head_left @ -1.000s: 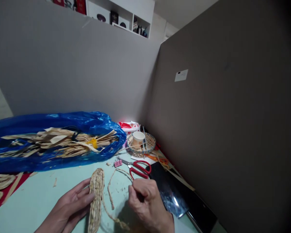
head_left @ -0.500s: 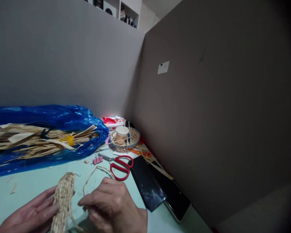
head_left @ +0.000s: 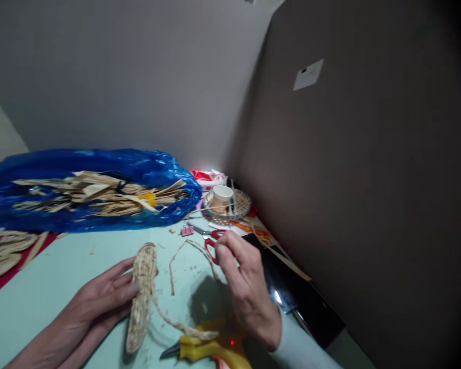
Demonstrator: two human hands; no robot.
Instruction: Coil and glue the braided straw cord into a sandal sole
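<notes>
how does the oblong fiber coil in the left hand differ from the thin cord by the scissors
The oblong fiber coil is thick, with packed rows; the thin cord is a single slender strand. The coil is gripped in the left hand, while the cord lies bent on the table beside the scissors. Both are straw-coloured.

— What's cut off?
— The yellow glue gun, below the fingers of the right hand, by the bottom edge.
— Hidden?
— Part of the red-handled scissors, behind those fingers; some fingers of the left hand, behind the braided coil.
</notes>
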